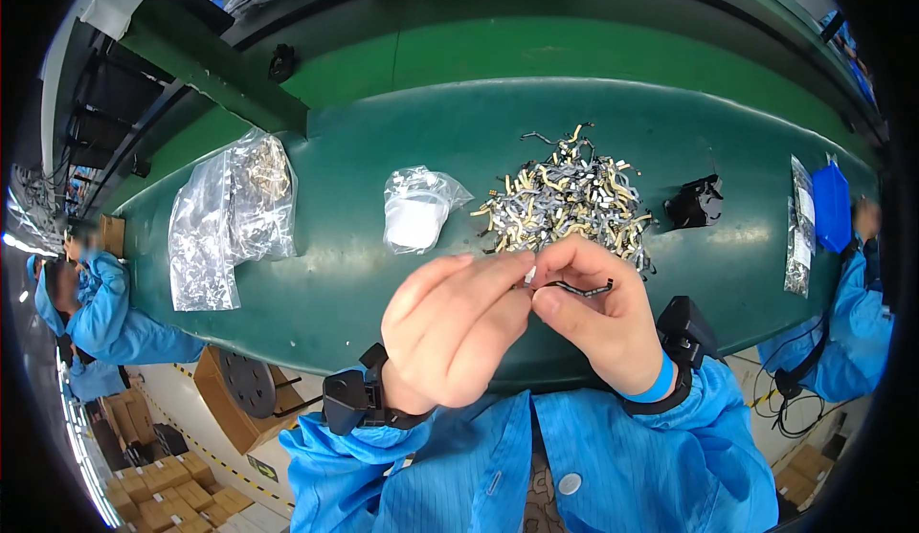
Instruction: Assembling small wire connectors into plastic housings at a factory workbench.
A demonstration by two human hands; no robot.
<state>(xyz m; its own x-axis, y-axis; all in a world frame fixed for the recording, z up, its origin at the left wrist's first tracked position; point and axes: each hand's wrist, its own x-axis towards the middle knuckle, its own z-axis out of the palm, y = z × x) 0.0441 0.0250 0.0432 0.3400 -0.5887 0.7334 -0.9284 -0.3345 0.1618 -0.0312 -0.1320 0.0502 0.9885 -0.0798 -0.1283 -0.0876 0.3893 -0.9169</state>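
Note:
My left hand [459,332] and my right hand [601,315] meet at the fingertips just in front of a pile of small flex cables [570,198] in black, grey, white and pale yellow. Between the right thumb and forefinger is a thin dark flex cable [586,290], its bent free end lying across the right palm. A tiny white piece [530,275] shows where the fingertips come together. The left fingers are closed there, seen from the back of the hand. What they pinch is mostly hidden.
On the green table [354,284] lie clear bags of small parts [235,217], a bag with white contents [418,212], black plastic [696,203], another filled bag [798,232] and a blue bin [831,206]. Co-workers sit at both ends. A green post [206,59] stands back left.

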